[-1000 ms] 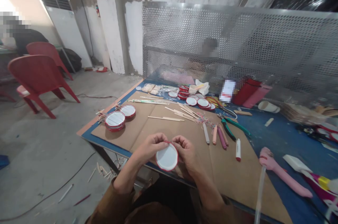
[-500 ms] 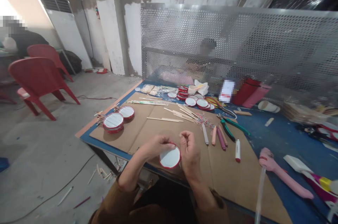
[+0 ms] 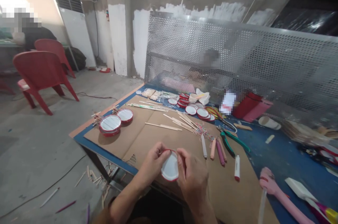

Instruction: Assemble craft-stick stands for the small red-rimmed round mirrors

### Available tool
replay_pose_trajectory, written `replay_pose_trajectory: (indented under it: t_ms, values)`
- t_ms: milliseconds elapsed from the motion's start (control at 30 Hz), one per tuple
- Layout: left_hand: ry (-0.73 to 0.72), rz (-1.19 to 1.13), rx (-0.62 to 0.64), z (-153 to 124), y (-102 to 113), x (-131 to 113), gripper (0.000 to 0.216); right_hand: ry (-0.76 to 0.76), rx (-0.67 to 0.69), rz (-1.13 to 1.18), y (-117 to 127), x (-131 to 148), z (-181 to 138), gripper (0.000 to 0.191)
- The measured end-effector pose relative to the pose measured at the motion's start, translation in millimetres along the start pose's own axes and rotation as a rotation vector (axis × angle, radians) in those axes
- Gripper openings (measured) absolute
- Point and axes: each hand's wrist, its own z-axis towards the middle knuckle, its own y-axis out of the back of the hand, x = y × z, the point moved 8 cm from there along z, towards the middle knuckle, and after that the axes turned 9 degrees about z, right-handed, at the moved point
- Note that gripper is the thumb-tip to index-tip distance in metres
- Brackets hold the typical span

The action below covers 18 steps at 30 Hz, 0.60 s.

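Near the table's front edge, a round white-faced disc with a red rim, like a small drum, is held between both hands with its white face toward me. My left hand grips its upper left rim, the thumb resting on the edge. My right hand is closed at the upper right rim, fingers curled and thumb against the disc. The fingertips of both hands come close together at the top of the rim; anything small pinched there cannot be made out.
Brown cardboard covers part of the blue table. Red-rimmed discs with sticks lie left, more discs behind. Wooden sticks, markers, green-handled pliers and a pink glue gun lie around. Perforated metal panel stands behind.
My right hand has come in from just beside the disc to its upper right rim. The disc has tilted slightly, and the camera view has shifted.
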Motion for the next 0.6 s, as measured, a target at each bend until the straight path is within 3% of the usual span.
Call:
replay_pose_trajectory:
  t_ms: [100, 167, 300, 433, 600]
  values:
    - [0.025, 0.024, -0.06, 0, 1, 3, 0.037, 0.259, 0.01, -0.28, -2, 28, -9, 0.02]
    - [0.06, 0.026, -0.091, 2, 3, 6, 0.034, 0.28, -0.01, -0.387, -7, 37, -18, 0.019]
    - [0.088, 0.036, -0.115, 6, 5, 9, 0.025, 0.218, -0.064, -0.454, -19, 41, -35, 0.02]
    - [0.09, -0.026, -0.134, 10, 8, 9, 0.019, 0.123, -0.083, -0.308, -25, 32, -48, 0.024]
    - [0.154, -0.318, 0.023, 6, 1, 7, 0.029, -0.183, -0.086, -0.128, -30, -2, -58, 0.048]
